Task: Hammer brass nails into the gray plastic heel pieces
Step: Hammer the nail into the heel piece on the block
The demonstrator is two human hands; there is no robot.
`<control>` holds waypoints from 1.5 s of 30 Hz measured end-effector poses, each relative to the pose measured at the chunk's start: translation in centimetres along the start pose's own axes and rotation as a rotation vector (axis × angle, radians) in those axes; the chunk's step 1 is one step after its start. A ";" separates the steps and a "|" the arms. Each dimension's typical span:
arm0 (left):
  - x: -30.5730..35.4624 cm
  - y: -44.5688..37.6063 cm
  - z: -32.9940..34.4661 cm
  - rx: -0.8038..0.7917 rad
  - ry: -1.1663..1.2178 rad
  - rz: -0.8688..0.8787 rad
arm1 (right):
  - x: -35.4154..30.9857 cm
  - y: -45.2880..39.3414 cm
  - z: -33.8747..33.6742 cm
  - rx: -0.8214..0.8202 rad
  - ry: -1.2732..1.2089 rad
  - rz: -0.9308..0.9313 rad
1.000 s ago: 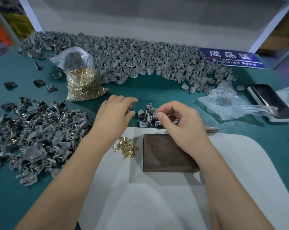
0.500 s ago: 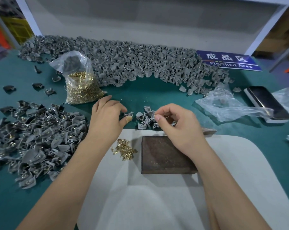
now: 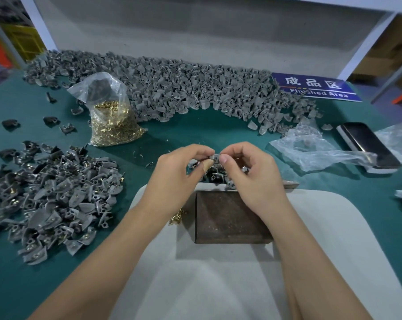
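My left hand (image 3: 174, 179) and my right hand (image 3: 253, 179) meet fingertip to fingertip above the table, both pinching one small gray heel piece (image 3: 215, 157). Whether a brass nail is in my right fingers I cannot tell. Just under my hands lies a small cluster of heel pieces (image 3: 215, 175). Nearer me, a rusty metal block (image 3: 227, 218) sits on a white pad (image 3: 218, 285). A few loose brass nails (image 3: 177, 217) lie left of the block, partly hidden by my left wrist.
A clear bag of brass nails (image 3: 112, 121) stands at the back left. A long heap of gray heel pieces (image 3: 172, 93) lines the back; another heap (image 3: 45, 195) lies left. Crumpled plastic (image 3: 310, 148), a phone (image 3: 366, 144) and a blue sign (image 3: 315, 88) sit right.
My hands have come together and lifted one heel piece from the small cluster; before, they were apart, each picking at the table.
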State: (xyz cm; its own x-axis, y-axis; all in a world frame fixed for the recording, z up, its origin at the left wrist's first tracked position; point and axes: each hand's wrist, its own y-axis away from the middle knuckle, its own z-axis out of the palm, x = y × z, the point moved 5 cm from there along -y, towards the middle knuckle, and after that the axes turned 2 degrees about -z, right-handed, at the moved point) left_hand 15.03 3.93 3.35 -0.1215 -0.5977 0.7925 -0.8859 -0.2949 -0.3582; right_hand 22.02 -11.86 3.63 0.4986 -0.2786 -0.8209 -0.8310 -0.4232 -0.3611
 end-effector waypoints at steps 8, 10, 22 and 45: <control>-0.1 0.4 0.9 -0.006 0.248 -0.074 | -0.5 0.0 -0.6 0.048 0.037 -0.057; -0.2 0.5 1.0 -0.008 0.270 -0.083 | -0.7 0.1 -0.6 0.044 0.057 -0.083; 0.5 0.9 0.7 0.075 0.113 -0.045 | -1.1 0.2 -0.5 0.004 0.079 -0.110; 1.8 1.5 0.1 0.152 0.139 -0.007 | -1.2 0.5 -1.0 0.000 -0.045 -0.039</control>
State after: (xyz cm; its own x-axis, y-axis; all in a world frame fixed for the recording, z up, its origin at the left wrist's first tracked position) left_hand 13.56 2.33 4.17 -0.1857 -0.4894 0.8520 -0.8104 -0.4141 -0.4145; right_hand 21.26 -12.61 4.91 0.5191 -0.2225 -0.8253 -0.8111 -0.4328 -0.3935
